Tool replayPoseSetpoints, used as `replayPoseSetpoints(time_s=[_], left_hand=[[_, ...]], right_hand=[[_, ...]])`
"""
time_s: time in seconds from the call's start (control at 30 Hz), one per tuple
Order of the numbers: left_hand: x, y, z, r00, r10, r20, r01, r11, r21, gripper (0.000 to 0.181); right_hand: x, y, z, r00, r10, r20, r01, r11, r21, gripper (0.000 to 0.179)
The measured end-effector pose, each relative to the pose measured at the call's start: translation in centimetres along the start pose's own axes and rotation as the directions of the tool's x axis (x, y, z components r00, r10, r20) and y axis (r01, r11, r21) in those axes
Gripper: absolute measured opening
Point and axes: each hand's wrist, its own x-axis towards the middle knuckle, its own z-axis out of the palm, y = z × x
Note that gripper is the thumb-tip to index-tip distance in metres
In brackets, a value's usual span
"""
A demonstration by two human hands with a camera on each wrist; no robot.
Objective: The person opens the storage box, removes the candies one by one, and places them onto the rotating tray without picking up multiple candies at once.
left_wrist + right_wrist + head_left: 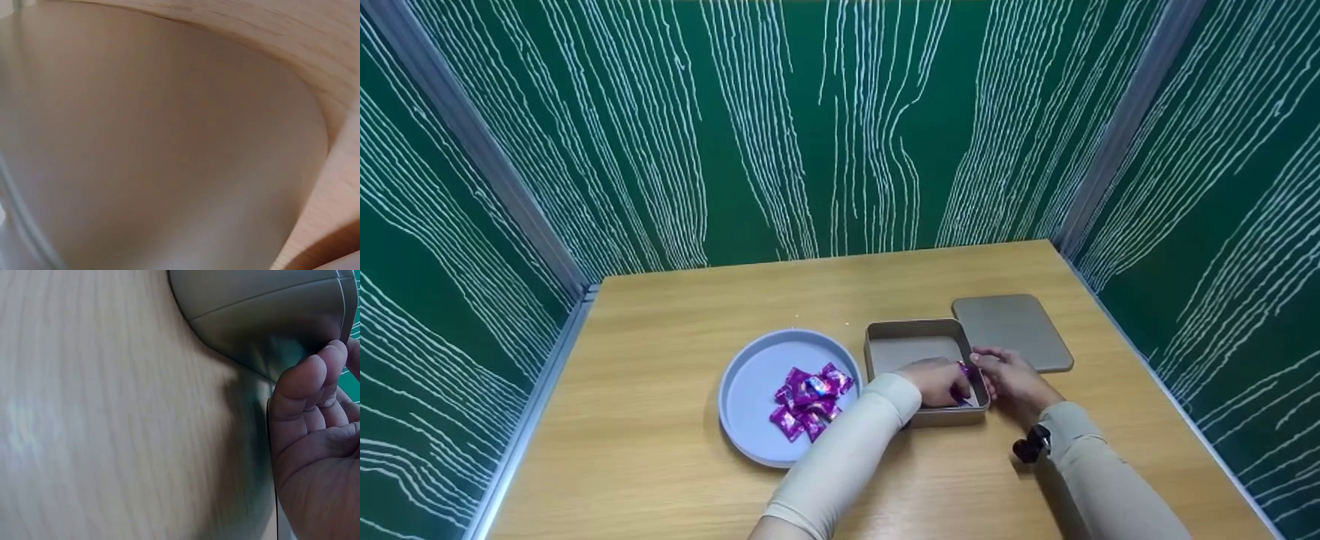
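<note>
A square metal tin (906, 352) stands without its lid on the table. My left hand (931, 379) reaches down inside it at the right side, fingers curled around a small purple wrapped packet (964, 368). My right hand (1014, 381) holds the tin's right wall from outside; in the right wrist view its bent fingertips (306, 377) rest against the metal side. The tin's outer wall (169, 135) fills the left wrist view, so the left fingers are hidden there. To the left, a pale blue round tray (754, 394) holds several shiny purple packets (791, 424).
The flat square lid (1014, 330) lies behind and to the right of the tin. Green walls with white streaky lines (750, 135) surround the wooden table (652, 420) at the back and sides. My left forearm passes over the tray's right edge.
</note>
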Motion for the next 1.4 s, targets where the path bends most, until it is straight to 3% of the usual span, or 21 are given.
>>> replayPoseSetpoints(time_s=[0.2, 0.43, 0.67, 1.03, 1.2, 1.4], left_hand=[[-0.2, 0.1, 0.2, 1.0, -0.017, 0.021, 0.017, 1.0, 0.012, 0.013], [-0.7, 0.1, 0.1, 0.995, -0.089, 0.039, 0.09, 0.996, -0.019, 0.021], [-0.8, -0.1, 0.0, 0.993, -0.108, 0.051, 0.109, 0.994, -0.002, 0.024], [-0.8, -0.7, 0.3, 0.991, -0.131, 0.033, 0.134, 0.987, -0.089, 0.029], [-1.0, -1.2, -0.4, 0.994, -0.111, 0.019, 0.113, 0.989, -0.099, 0.026], [-2.0, -1.8, -1.8, 0.995, -0.099, 0.033, 0.103, 0.979, -0.175, 0.021]], right_hand=[[0.0, -0.1, 0.0, 1.0, 0.011, -0.019, -0.012, 0.999, -0.034, 0.063], [0.1, 0.0, -0.1, 1.0, -0.01, -0.026, 0.008, 0.996, -0.086, 0.064], [0.2, 0.1, 0.1, 1.0, -0.003, -0.03, 0.002, 0.999, -0.038, 0.064], [0.1, 0.1, 0.0, 0.999, -0.008, -0.031, 0.007, 0.999, -0.038, 0.062], [0.1, 0.1, 0.0, 0.998, 0.038, -0.041, -0.039, 0.999, -0.01, 0.062], [0.1, 0.0, 0.1, 0.995, 0.07, -0.067, -0.071, 0.997, -0.013, 0.062]])
